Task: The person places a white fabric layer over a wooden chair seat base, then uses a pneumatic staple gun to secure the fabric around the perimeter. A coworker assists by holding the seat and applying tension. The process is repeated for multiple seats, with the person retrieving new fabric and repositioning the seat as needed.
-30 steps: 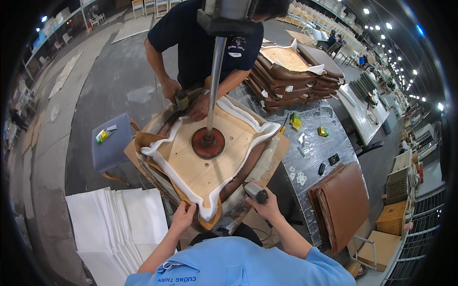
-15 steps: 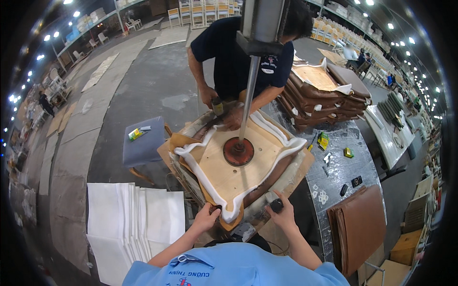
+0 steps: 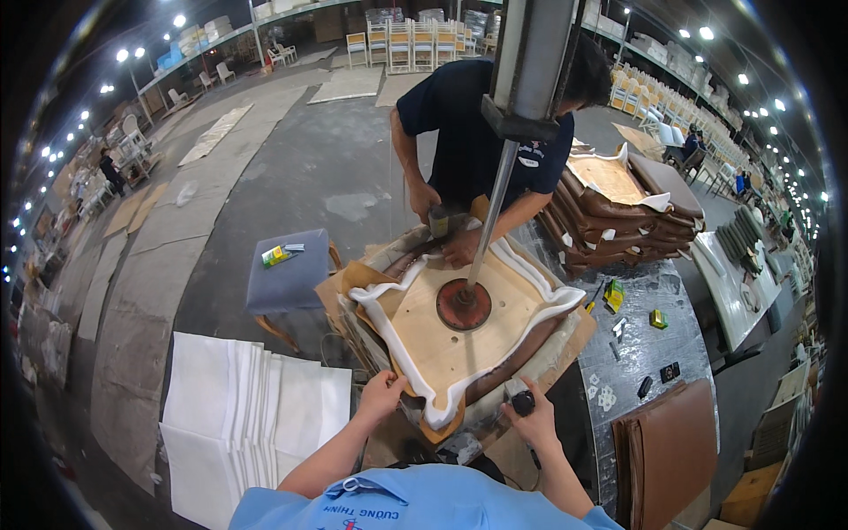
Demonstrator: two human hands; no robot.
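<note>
A square plywood seat panel [image 3: 415,309] edged with white padding [image 3: 406,353] lies inside a brown leather-like cover [image 3: 495,378] with a tan underside. A round red press foot [image 3: 464,305] on a metal rod presses on the panel's middle. At the near left edge, my left hand [image 3: 382,395] is closed, its fingertips pinching the cover's edge. My right hand [image 3: 533,420] grips a staple gun [image 3: 519,397] with a black rounded end beside the near right side. Across the panel, a co-worker's hands are at the far edge, one holding a similar tool [image 3: 439,223].
White padding sheets [image 3: 212,397] are stacked at lower left, near a blue-grey stool [image 3: 287,274] with small packs. On the right, a table [image 3: 636,309] carries small boxes, metal pieces and folded brown sheets [image 3: 676,442]. Finished-looking brown seats [image 3: 609,212] are piled behind it.
The whole view has shifted, so the scene sits lower and further right. My left hand has moved from the padded near corner outward along the left edge. My right hand still holds the staple gun.
</note>
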